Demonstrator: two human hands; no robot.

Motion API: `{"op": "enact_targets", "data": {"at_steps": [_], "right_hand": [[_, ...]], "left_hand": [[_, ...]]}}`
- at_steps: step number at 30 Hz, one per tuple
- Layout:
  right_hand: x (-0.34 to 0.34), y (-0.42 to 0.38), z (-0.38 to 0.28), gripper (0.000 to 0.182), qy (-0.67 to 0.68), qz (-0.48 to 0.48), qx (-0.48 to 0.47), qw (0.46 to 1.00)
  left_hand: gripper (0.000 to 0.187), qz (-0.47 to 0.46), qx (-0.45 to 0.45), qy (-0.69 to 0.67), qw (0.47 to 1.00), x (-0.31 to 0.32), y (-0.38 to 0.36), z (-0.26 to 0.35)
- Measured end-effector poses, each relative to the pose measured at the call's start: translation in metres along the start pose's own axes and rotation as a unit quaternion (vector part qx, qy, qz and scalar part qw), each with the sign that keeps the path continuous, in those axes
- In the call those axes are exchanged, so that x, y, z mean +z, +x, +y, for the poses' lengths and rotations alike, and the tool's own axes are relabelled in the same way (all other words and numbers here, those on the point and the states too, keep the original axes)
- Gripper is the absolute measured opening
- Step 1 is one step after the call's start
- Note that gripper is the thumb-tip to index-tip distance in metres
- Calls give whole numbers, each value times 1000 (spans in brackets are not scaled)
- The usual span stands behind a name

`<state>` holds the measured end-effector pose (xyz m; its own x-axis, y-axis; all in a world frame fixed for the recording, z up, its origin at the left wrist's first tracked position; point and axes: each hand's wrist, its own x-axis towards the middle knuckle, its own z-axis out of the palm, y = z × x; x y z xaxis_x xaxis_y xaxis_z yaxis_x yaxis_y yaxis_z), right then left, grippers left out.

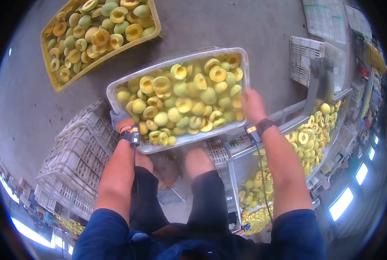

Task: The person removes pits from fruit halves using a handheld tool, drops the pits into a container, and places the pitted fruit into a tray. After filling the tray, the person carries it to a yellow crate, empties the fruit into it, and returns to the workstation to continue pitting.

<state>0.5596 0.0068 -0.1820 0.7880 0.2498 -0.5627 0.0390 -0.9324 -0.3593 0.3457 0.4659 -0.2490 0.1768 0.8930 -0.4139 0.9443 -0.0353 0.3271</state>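
Note:
A white plastic crate (197, 138) full of halved yellow-green fruit (184, 105), which look like peaches with their pits out, is tilted in front of my legs. My left hand (121, 120), in a grey and orange glove, grips the crate's left end; its fingers are partly hidden. At the opposite end, my right hand (253, 105) is closed on the rim, slightly blurred. Whether anything supports the crate from below cannot be made out.
A yellow crate (108, 52) of fruit halves stands on the floor at upper left. White crates (78, 149) are stacked beside my left arm, and more white crates (306, 56) stand at upper right. A metal-sided trough (280, 119) holding fruit runs along my right.

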Motion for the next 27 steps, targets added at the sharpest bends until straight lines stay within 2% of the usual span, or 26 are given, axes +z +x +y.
{"op": "enact_targets", "data": {"at_steps": [3, 5, 6, 9, 12, 13, 15, 18, 20, 21, 24, 27], "right_hand": [[-12, 1, 3, 28, -12, 14, -2, 1000], [-14, 10, 6, 33, 95, 71, 93, 989], [-13, 16, 9, 36, 149, 100, 141, 974], [-8, 48, 19, 40, 154, 7, 159, 975], [2, 67, -9, 44, 355, -69, 249, 898], [14, 77, 14, 42, 306, -77, 211, 925], [26, 72, 21, 49, 283, -83, 168, 941], [-5, 69, 0, 53, 220, -61, 238, 944], [-21, 57, -10, 52, 251, -68, 193, 946], [-27, 52, -15, 51, 266, -71, 202, 940], [-59, 59, -40, 49, 315, -67, 190, 928], [-98, 59, -80, 50, 324, -83, 147, 931]], "left_hand": [[33, -19, -4, 5, 1000, 6, 11, -4], [32, -9, -14, 17, 1000, 9, 16, -16], [32, -24, -10, -18, 999, 8, 17, -18], [31, -65, 8, -151, 986, -1, 16, -24], [31, -146, 3, -158, 977, -13, 23, -30], [34, -188, -5, -130, 974, -11, 40, -47], [35, -239, 137, -144, 950, 6, 81, -128], [33, -205, 10, -177, 963, -9, 45, -98], [30, -213, 132, -121, 961, -36, 15, -120], [29, -201, 150, -114, 961, -50, 5, -116], [26, -165, 46, -192, 966, -94, -25, -85], [23, -142, -20, -256, 956, -143, -49, -53]]}}
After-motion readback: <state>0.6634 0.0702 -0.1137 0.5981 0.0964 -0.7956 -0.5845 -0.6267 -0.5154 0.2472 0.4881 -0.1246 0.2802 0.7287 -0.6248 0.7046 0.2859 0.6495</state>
